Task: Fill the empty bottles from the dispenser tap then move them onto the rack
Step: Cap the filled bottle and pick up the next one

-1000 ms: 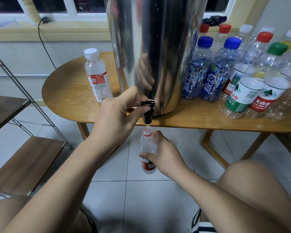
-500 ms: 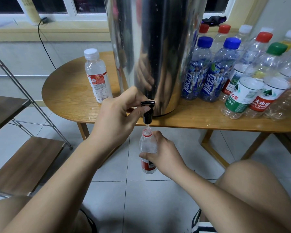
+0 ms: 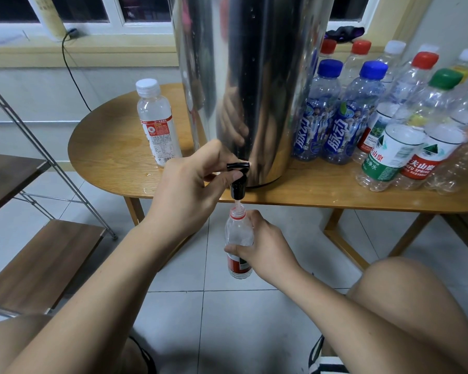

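A tall steel dispenser [image 3: 254, 90] stands on the wooden table [image 3: 322, 190], its black tap [image 3: 237, 182] hanging over the front edge. My left hand [image 3: 189, 184] grips the tap lever with thumb and fingers. Water runs from the spout into a small clear bottle with a red label [image 3: 238, 238], uncapped, held upright just under the tap by my right hand [image 3: 265, 247]. The wooden rack [image 3: 38, 260] with metal legs stands at the left, its two visible shelves bare.
A capped bottle with a red-and-white label [image 3: 157, 122] stands left of the dispenser. Several capped bottles [image 3: 389, 125] crowd the table's right side. A black cable [image 3: 73, 74] hangs from the windowsill. My knees are low in view, over a tiled floor.
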### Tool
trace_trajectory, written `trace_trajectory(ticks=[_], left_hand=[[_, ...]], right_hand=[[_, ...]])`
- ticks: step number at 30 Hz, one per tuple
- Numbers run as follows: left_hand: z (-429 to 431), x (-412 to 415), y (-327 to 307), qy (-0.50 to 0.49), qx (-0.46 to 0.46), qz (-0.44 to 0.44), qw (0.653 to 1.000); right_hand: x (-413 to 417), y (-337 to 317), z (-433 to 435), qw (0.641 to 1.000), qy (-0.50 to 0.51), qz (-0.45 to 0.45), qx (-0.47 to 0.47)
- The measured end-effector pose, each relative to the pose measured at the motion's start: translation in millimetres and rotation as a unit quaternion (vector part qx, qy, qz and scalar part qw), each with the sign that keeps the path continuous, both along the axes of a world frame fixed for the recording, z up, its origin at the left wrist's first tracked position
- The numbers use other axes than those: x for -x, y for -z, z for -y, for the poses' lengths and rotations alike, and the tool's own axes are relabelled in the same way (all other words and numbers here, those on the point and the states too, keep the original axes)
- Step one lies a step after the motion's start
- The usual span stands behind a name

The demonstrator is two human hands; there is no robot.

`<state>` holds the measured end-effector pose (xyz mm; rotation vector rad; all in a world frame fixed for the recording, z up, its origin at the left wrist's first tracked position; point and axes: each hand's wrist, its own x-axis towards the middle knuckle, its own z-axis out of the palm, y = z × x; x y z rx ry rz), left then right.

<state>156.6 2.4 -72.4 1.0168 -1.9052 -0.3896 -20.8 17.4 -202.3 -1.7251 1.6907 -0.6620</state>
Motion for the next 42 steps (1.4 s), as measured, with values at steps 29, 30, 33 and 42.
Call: trace_trajectory(ticks=[29, 30, 33, 42], left_hand=[[-0.5, -0.1, -0.4, -0.003, 0.007, 0.001, 1.0], [-0.2, -0.2, -0.3, -0.003, 0.006, 0.001, 1.0], [0.5, -0.3, 0.0, -0.004, 0.005, 0.003, 1.0], [-1.0, 1.1, -1.6, -0.01, 0.014, 0.006, 1.0]], right_hand=[[-0.3, -2.6, -1.8, 1.0, -0.004, -0.002, -0.001], [-0.3, -3.0, -1.8, 1.0, -0.004, -0.001, -0.003], [-0.8, -3.9, -1.2, 1.0, -0.004, -0.005, -0.004], [-0.4, -5.4, -1.8, 1.0, -0.002, -0.002, -0.006]])
